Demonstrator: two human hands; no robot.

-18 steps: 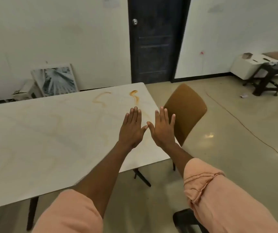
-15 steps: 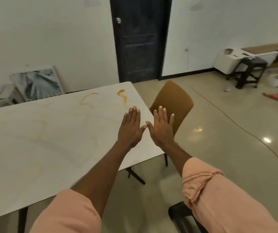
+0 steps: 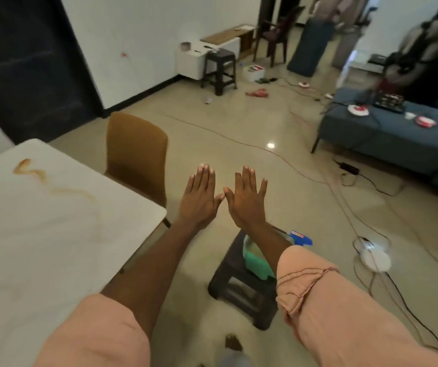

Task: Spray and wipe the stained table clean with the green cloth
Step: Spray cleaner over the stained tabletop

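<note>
White marble-look rectangular table (image 3: 53,234) with orange-brown squiggle stain (image 3: 31,169). Tan-brown moulded chair (image 3: 137,152). Black plastic stool (image 3: 241,284), mint-green folded cloth (image 3: 255,260) on it. Peach-pink rolled fabric sleeves (image 3: 318,300). Glossy beige floor (image 3: 225,144), blue-grey sofa (image 3: 387,136), black door (image 3: 27,67).

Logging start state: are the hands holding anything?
Empty. Left hand and right hand are flat, fingers spread, nothing in them.

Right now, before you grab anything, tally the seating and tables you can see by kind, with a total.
Stained white table: 1
Brown chair: 1
Dark chair by the far wall: 1
Black stools: 2, one near, one far
Blue sofa: 1
Total: 6
</note>
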